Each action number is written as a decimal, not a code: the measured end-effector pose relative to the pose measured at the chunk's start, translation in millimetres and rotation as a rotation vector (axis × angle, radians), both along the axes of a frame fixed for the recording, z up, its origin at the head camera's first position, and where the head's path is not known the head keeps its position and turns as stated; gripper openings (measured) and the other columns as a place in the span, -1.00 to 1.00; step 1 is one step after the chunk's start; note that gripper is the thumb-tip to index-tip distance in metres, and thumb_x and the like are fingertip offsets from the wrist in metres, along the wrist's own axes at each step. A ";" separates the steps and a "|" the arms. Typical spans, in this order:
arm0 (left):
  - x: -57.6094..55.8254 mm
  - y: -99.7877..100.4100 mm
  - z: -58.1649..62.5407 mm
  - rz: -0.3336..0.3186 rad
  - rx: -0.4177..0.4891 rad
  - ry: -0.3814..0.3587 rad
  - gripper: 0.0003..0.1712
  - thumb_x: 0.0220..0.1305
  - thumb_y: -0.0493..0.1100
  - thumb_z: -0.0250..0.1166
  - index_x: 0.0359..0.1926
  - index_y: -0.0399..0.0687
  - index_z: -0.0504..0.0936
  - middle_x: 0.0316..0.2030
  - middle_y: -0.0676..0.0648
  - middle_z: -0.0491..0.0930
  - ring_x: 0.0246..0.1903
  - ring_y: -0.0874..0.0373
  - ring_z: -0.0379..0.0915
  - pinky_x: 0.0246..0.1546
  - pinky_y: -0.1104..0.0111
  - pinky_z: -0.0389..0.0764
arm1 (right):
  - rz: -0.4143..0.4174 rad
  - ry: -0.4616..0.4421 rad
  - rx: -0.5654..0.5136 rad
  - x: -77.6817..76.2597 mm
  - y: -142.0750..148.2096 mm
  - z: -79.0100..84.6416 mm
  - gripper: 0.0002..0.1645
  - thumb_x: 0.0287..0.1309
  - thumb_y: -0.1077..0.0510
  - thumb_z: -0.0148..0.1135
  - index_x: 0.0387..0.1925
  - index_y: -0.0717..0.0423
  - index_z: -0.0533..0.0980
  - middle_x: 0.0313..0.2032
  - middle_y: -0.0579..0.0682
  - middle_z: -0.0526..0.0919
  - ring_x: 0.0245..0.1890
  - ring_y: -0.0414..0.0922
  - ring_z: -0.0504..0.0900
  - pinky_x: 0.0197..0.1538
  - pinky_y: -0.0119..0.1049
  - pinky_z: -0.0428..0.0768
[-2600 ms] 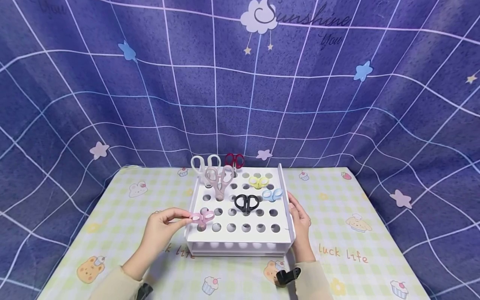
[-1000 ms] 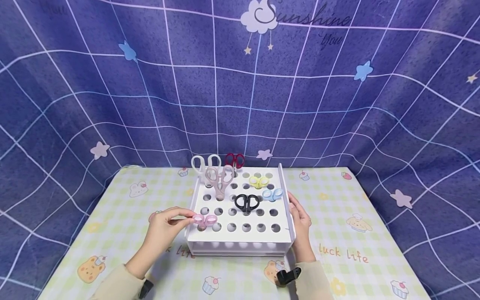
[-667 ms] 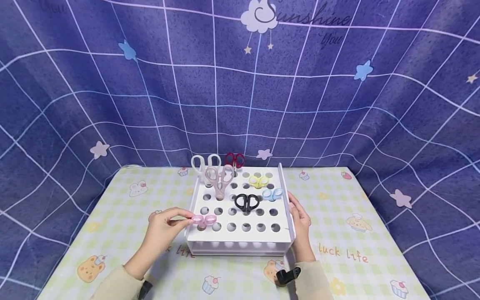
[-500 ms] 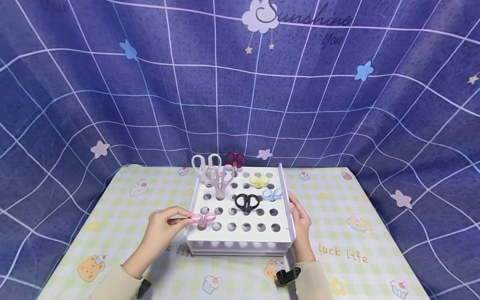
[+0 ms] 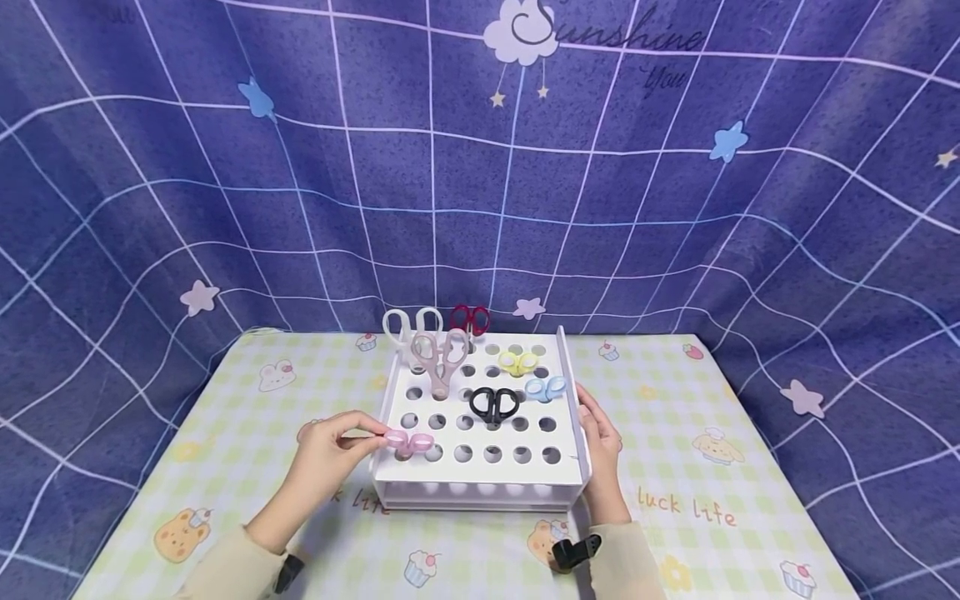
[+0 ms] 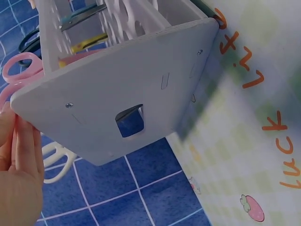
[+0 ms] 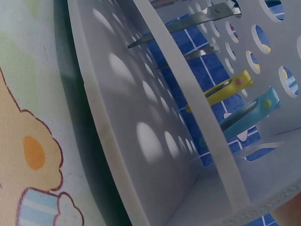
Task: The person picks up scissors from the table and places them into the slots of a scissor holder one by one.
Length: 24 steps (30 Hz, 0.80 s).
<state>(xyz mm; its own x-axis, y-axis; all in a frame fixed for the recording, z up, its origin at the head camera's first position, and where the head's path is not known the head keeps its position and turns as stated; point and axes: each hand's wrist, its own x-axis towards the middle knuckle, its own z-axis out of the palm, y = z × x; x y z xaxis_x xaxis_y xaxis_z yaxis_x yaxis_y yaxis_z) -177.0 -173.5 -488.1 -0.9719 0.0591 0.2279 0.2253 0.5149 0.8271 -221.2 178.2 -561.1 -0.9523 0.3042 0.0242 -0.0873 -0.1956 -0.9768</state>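
Observation:
In the head view a white rack [image 5: 480,473] with rows of round holes stands on the table. My left hand [image 5: 322,454] pinches one handle loop of the pink scissors [image 5: 409,447] at the rack's front-left hole; the blades are hidden below the top plate. The left wrist view shows the pink handles [image 6: 29,75] just past the side panel's edge. My right hand [image 5: 602,442] rests against the outside of the right side panel [image 5: 572,408], fingers extended along it. Black scissors [image 5: 493,413] stand mid-rack, with light blue scissors [image 5: 545,394] and yellow scissors [image 5: 517,367] right of them.
Mauve scissors [image 5: 440,385], white scissors [image 5: 407,340] and red scissors [image 5: 470,323] stand in the rack's back-left part. Below the top plate, blue [image 7: 249,115] and yellow blade covers [image 7: 230,88] show in the right wrist view. A blue curtain [image 5: 480,192] hangs behind the checked tablecloth [image 5: 277,425].
The pink scissors' handles have shifted slightly right and toward me in my left fingers, turning a little over the same hole. My right hand and the rack have stayed put.

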 end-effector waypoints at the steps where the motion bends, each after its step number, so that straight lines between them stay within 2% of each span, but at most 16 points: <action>1: 0.4 -0.2 0.7 0.006 -0.003 -0.013 -0.88 0.03 -0.23 0.46 -0.38 0.08 0.72 -0.29 -0.01 0.76 -0.48 0.30 0.70 -0.33 0.60 0.58 | 0.002 0.002 -0.003 0.1 -0.1 0.0 -0.57 0.40 0.08 0.04 0.23 0.06 0.50 0.22 -0.07 0.56 0.08 -0.32 0.58 0.04 -0.50 0.61; 6: 1.0 -2.0 2.9 -0.013 -0.018 -0.024 -0.89 0.05 -0.21 0.45 -0.38 0.08 0.70 -0.26 -0.04 0.75 -0.48 0.22 0.72 -0.36 0.58 0.53 | 0.000 -0.004 -0.004 0.3 -0.2 0.0 -0.58 0.40 0.10 0.03 0.22 0.06 0.50 0.22 -0.08 0.56 0.08 -0.32 0.58 0.04 -0.50 0.61; 7: 0.7 -2.2 3.2 -0.023 -0.027 -0.012 -0.88 0.05 -0.22 0.45 -0.38 0.08 0.70 -0.26 -0.04 0.75 -0.48 0.22 0.71 -0.46 0.52 0.59 | -0.002 -0.006 -0.003 0.2 -0.3 0.1 -0.58 0.40 0.11 0.03 0.22 0.05 0.50 0.21 -0.08 0.57 0.08 -0.32 0.58 0.04 -0.51 0.61; 10: -0.6 -2.6 4.5 -0.042 -0.049 0.022 -0.86 0.03 -0.26 0.46 -0.41 0.09 0.68 -0.27 -0.05 0.74 -0.58 0.28 0.67 -0.70 0.55 0.48 | -0.007 -0.010 0.005 -0.3 -0.2 0.5 -0.58 0.40 0.12 0.02 0.22 0.05 0.51 0.21 -0.08 0.57 0.09 -0.33 0.57 0.05 -0.53 0.59; 14: -1.4 -2.3 7.2 -0.046 -0.086 0.055 -0.82 0.00 -0.28 0.47 -0.44 0.12 0.67 -0.29 -0.01 0.74 -0.64 0.35 0.62 -0.80 0.54 0.35 | -0.010 -0.005 0.013 -0.7 -0.4 0.5 -0.59 0.40 0.13 0.02 0.21 0.05 0.51 0.22 -0.07 0.56 0.11 -0.33 0.55 0.08 -0.54 0.57; 18: -1.5 -2.0 8.0 -0.050 -0.098 0.083 -0.78 -0.03 -0.33 0.48 -0.45 0.10 0.67 -0.31 0.02 0.73 -0.56 0.31 0.64 -0.72 0.53 0.49 | -0.001 0.005 0.015 -0.5 -0.1 -0.5 -0.59 0.40 0.11 0.02 0.22 0.04 0.51 0.24 -0.05 0.54 0.12 -0.32 0.55 0.09 -0.52 0.57; 21: -1.8 -3.3 7.7 -0.066 -0.087 0.119 -0.76 -0.04 -0.37 0.48 -0.46 0.07 0.67 -0.31 0.04 0.69 -0.41 0.35 0.62 -0.55 0.50 0.65 | 0.001 0.008 0.015 -0.6 0.1 -1.0 -0.58 0.41 0.09 0.02 0.22 0.04 0.50 0.24 -0.06 0.54 0.13 -0.33 0.54 0.10 -0.53 0.56; 24: -2.4 -5.7 7.1 -0.084 -0.057 0.133 -0.81 -0.03 -0.39 0.47 -0.45 -0.03 0.68 -0.32 0.04 0.65 -0.28 0.38 0.56 -0.36 0.49 0.70 | 0.002 0.012 0.013 -0.5 0.1 -1.1 -0.58 0.41 0.10 0.02 0.23 0.06 0.50 0.24 -0.07 0.54 0.13 -0.33 0.54 0.11 -0.53 0.55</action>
<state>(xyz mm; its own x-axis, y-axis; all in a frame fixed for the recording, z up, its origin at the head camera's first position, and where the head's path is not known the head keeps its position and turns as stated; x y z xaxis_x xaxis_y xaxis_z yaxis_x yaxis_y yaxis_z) -179.4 -179.2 -481.0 -0.9245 0.1553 0.3482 0.3750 0.5348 0.7572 -221.6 178.3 -562.2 -0.9526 0.3017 0.0394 -0.0984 -0.1831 -0.9782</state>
